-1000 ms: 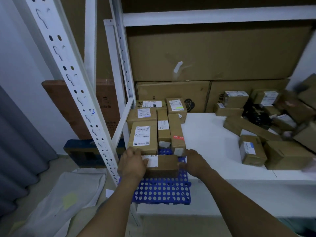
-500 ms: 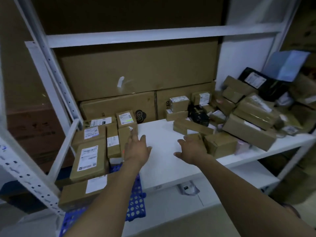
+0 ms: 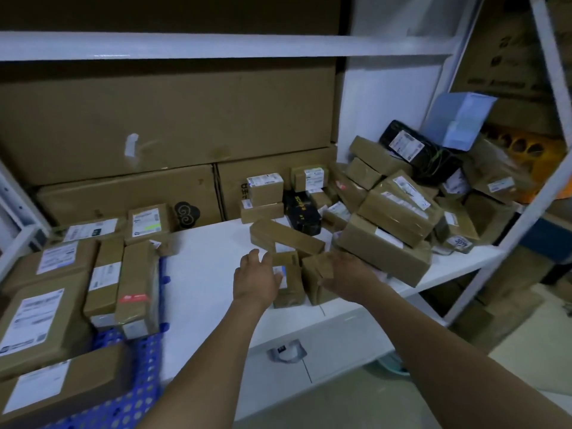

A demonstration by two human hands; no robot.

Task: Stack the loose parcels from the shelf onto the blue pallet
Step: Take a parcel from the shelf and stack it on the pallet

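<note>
Two small brown parcels stand side by side near the front of the white shelf (image 3: pixel 201 274). My left hand (image 3: pixel 257 280) reaches the left one, a small labelled parcel (image 3: pixel 289 286), with fingers spread and the thumb touching its label. My right hand (image 3: pixel 349 272) lies against the right side of the other brown parcel (image 3: pixel 315 270), thumb stretched along its front; its fingers are partly hidden. A heap of loose parcels (image 3: pixel 399 212) fills the shelf's right end. The blue pallet (image 3: pixel 145 366) at lower left carries several labelled parcels (image 3: pixel 40 320).
Large cardboard cartons (image 3: pixel 167 119) line the back of the shelf. A white upright post (image 3: pixel 526 218) stands at the right, with more cartons behind it. A long brown box (image 3: pixel 286 239) lies just beyond my hands. A black parcel (image 3: pixel 301 212) sits in the heap.
Both hands let go of the parcel set on the pallet, swung right across the shelf and now reach the two small parcels at the edge of the heap. My view turned right.
</note>
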